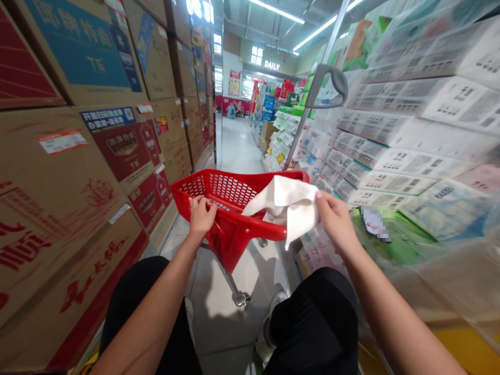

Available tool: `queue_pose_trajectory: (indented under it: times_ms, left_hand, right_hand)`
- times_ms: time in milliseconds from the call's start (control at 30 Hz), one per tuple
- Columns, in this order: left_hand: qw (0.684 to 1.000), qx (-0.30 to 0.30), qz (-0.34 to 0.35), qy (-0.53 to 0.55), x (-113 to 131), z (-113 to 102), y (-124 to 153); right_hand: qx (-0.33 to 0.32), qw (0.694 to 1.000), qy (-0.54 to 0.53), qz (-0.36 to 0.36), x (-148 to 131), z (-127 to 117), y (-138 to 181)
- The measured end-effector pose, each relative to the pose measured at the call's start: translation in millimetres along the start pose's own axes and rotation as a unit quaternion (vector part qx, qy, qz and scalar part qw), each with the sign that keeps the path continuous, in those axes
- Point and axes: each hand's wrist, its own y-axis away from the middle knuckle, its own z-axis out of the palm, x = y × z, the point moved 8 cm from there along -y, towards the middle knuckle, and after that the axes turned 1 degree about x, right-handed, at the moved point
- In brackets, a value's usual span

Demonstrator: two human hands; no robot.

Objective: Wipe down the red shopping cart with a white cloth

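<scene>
A red shopping basket [230, 229] with perforated walls stands on castered legs in front of my knees. My left hand [201, 216] grips its near left rim, the fingers hooked over the edge. From my right hand [334, 219] hangs a white cloth [299, 203], pinched at its right edge between thumb and fingers. The cloth is folded and crumpled, draping across the basket's right side and over the near rim. Its exact material I cannot make out. A grey loop handle [339, 86] on a metal pole rises behind the basket's right end.
Stacked cardboard cartons [70, 172] wall the left side. Wrapped tissue packs [414, 151] are piled high on the right, above a green pack [402, 229]. A tiled aisle floor [238, 140] leads to more shelves and a blue stool [231, 111].
</scene>
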Motion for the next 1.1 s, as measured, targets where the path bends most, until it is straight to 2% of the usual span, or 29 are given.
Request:
queue_pose_trajectory:
  times_ms: [67, 100, 167, 233, 300, 333, 367, 400, 500, 600, 667, 733, 800, 867, 933, 1000, 1100]
  left_hand:
    - [1.0, -0.001, -0.004, -0.003, 5, -14, -9]
    - [1.0, 0.006, 0.001, 0.002, 15, -23, -10]
    - [0.999, 0.027, 0.03, 0.035, 50, -45, -5]
    - [0.99, 0.034, 0.065, 0.122, 98, -67, 13]
    - [0.982, -0.058, 0.101, 0.151, 148, -71, 37]
    - [0.978, -0.097, 0.125, 0.134, 169, -72, 50]
    - [0.979, -0.107, 0.147, 0.095, 185, -75, 61]
    - [0.981, -0.091, 0.168, 0.031, 194, -79, 68]
    - [0.967, -0.043, 0.184, -0.173, 193, -80, 73]
    - [0.946, -0.065, 0.169, -0.268, 174, -71, 62]
    - [0.941, -0.074, 0.172, -0.281, 169, -68, 56]
    - [0.939, -0.073, 0.177, -0.286, 171, -67, 54]
    - [0.938, -0.082, 0.18, -0.286, 174, -65, 56]
    - [0.938, -0.091, 0.177, -0.282, 176, -62, 59]
    - [0.94, -0.089, 0.179, -0.277, 178, -62, 62]
    - [0.94, -0.082, 0.188, -0.271, 180, -62, 65]
    - [0.943, -0.081, 0.191, -0.259, 181, -64, 68]
  right_hand:
    - [0.03, 0.986, -0.146, 0.076, 17, -12, -14]
    - [0.037, 0.975, -0.196, 0.1, 24, -14, -19]
    - [0.038, 0.959, -0.254, 0.12, 31, -14, -28]
    - [0.028, 0.954, -0.277, 0.116, 33, -11, -34]
    - [0.02, 0.955, -0.282, 0.092, 29, -10, -41]
    - [0.021, 0.957, -0.279, 0.07, 24, -11, -45]
    - [0.026, 0.96, -0.275, 0.041, 18, -13, -50]
    - [0.037, 0.963, -0.268, 0.008, 11, -17, -55]
    - [0.131, 0.95, -0.266, -0.093, -14, -39, -64]
    - [0.225, 0.924, -0.263, -0.165, -40, -53, -58]
    - [0.199, 0.94, -0.207, -0.183, -60, -40, -53]
    - [0.103, 0.971, -0.132, -0.172, -76, -8, -50]
    - [-0.018, 0.987, -0.087, -0.133, -77, 32, -49]
    - [-0.093, 0.988, -0.099, -0.072, -64, 61, -53]
    - [-0.094, 0.984, -0.149, 0.0, -41, 71, -69]
    - [-0.044, 0.977, -0.203, 0.053, -18, 62, -94]
    - [0.02, 0.97, -0.237, 0.044, -6, 32, -134]
